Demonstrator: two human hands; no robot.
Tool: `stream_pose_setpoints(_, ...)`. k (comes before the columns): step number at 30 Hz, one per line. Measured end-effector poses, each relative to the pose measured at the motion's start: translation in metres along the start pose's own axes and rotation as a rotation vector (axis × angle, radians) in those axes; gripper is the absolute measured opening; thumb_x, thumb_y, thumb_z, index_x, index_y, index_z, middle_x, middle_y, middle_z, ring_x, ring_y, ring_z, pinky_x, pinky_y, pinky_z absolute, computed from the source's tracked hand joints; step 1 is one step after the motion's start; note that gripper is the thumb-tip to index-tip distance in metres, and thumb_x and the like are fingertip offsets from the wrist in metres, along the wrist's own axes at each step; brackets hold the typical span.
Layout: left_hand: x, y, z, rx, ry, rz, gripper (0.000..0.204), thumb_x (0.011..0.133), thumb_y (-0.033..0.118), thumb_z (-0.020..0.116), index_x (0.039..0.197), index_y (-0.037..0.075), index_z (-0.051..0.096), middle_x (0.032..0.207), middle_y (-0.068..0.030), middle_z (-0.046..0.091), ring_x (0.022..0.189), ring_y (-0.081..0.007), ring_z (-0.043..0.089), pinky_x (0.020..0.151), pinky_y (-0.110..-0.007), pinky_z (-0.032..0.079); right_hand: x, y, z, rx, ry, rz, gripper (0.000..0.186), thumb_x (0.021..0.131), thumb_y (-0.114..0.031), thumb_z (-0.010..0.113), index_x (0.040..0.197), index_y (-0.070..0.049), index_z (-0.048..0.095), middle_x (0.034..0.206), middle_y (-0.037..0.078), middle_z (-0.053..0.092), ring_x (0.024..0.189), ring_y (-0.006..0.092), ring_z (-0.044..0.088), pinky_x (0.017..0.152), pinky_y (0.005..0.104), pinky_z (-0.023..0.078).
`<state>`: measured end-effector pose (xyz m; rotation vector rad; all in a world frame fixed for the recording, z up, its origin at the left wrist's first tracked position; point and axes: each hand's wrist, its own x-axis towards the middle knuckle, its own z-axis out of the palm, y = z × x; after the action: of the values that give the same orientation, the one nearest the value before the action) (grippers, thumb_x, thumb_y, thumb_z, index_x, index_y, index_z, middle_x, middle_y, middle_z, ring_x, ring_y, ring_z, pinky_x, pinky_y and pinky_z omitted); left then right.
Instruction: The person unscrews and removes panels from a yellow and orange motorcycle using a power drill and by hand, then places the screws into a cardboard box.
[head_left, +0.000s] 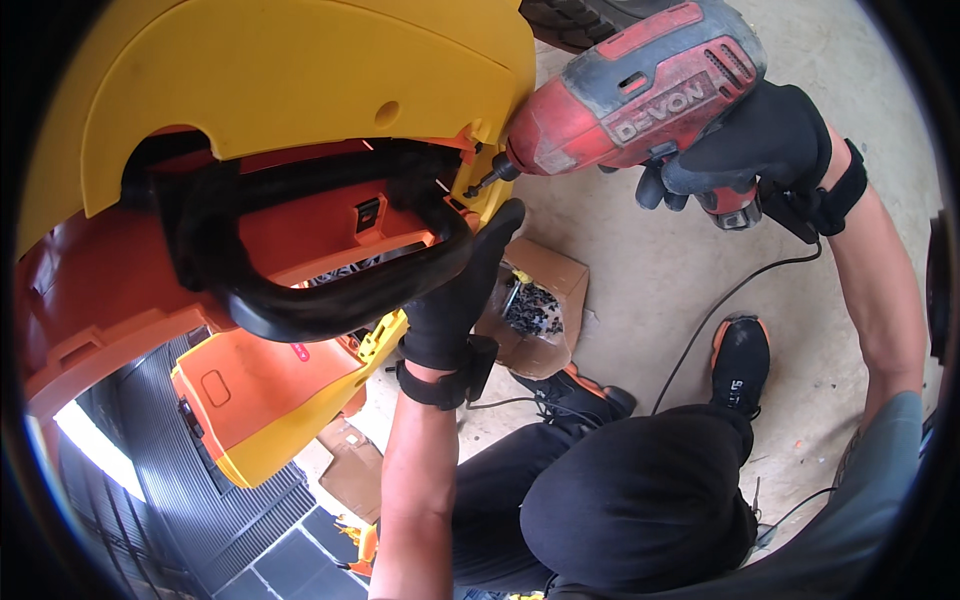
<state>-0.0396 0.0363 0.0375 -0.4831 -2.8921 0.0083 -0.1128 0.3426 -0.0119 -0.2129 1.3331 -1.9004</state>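
Observation:
My right hand (755, 145), in a black glove, is closed round the grip of a red and grey cordless impact driver (640, 95). The driver's black bit (484, 184) points left at the lower corner of a large yellow panel (330, 60), where it meets the orange-red body (110, 270). Whether a screw sits at the tip is too small to tell. My left hand (450, 300), also gloved, is just below that corner, beside a curved black handle bar (350, 305). One finger stretches up along the yellow edge; the others are partly hidden.
An open cardboard box (555, 275) of small dark parts stands on the floor. An orange and yellow panel (270, 400) hangs below the body. Thin cables (690, 345) run from my wrists. My shoes (740, 365) are nearby; a black tyre (570, 22) is at the top.

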Motion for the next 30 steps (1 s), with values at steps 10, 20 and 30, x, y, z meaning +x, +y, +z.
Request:
stream_pose_setpoints(10,0.002,0.003,-0.001,-0.043,0.009,0.042,0.060,0.078,0.037,0.085,0.123,0.007,0.058,0.113,-0.0063,0.062,0.097,-0.0184,0.061,0.085,-0.033,0.051,0.004,0.008,-0.003,-0.172,0.007,-0.069,0.036,0.076,-0.021,0.079,0.106,-0.002,0.071,0.078,0.008,0.069,0.066,0.0146,0.064,0.059,0.0289,0.051)
stream_pose_setpoints(20,0.002,0.002,0.000,-0.042,0.021,0.040,0.047,0.082,0.047,0.082,0.110,0.013,0.067,0.098,0.0010,0.063,0.082,-0.0150,0.061,0.074,-0.030,0.052,0.001,0.007,-0.004,-0.262,0.007,-0.118,0.036,0.078,-0.024,0.077,0.105,-0.002,0.070,0.082,0.009,0.071,0.068,0.0153,0.066,0.061,0.0287,0.053)
stream_pose_setpoints(30,0.001,-0.001,0.003,-0.046,0.049,0.049,0.051,0.081,0.047,0.082,0.114,0.012,0.066,0.104,-0.0028,0.065,0.088,-0.0183,0.064,0.078,-0.033,0.053,-0.001,-0.006,-0.001,-0.093,0.028,0.014,0.041,0.078,-0.016,0.074,0.117,-0.003,0.068,0.095,0.011,0.073,0.076,0.0166,0.069,0.061,0.0281,0.054)
